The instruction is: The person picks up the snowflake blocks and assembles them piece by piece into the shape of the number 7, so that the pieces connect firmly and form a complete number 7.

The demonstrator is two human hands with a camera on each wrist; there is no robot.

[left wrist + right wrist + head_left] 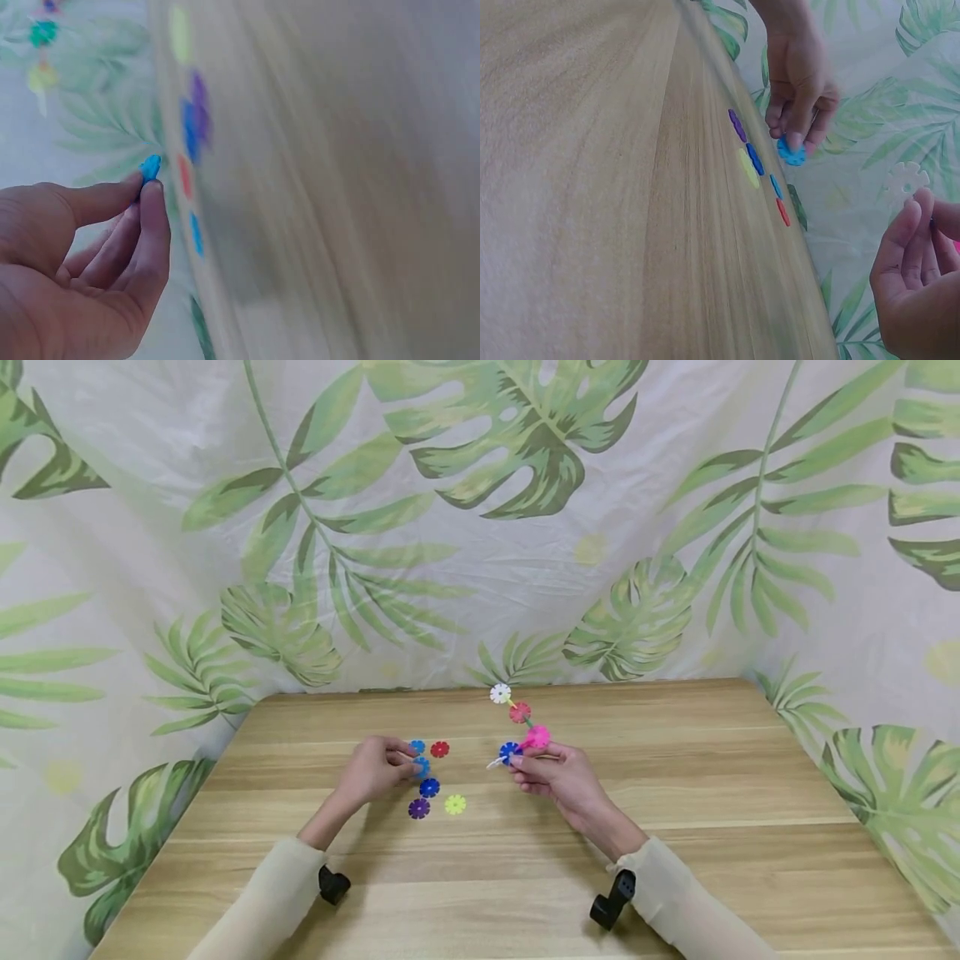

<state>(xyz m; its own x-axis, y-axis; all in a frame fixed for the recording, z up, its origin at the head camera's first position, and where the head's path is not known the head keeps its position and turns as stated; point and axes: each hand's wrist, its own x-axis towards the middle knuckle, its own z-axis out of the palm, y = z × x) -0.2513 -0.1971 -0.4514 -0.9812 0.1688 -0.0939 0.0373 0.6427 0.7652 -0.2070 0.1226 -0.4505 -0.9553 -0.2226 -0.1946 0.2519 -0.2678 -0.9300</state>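
Observation:
My left hand (375, 770) pinches a light blue notched disc (422, 767) between thumb and fingertips; in the left wrist view the disc (151, 167) shows edge-on. In my right hand (558, 781) is a joined chain of discs, gripped near a dark blue disc (510, 752) and a bright pink disc (538, 737). The chain runs up through a red-pink disc (520, 712) to a white disc (500, 693) at its far end. Another white disc (907, 181) stands at the fingertips in the right wrist view.
Loose discs lie on the wooden table (480, 893) around my left hand: light blue (417, 747), red (440, 749), dark blue (430, 787), purple (419, 808) and yellow (455, 804). A leaf-patterned cloth (495, 568) hangs behind the table's back edge.

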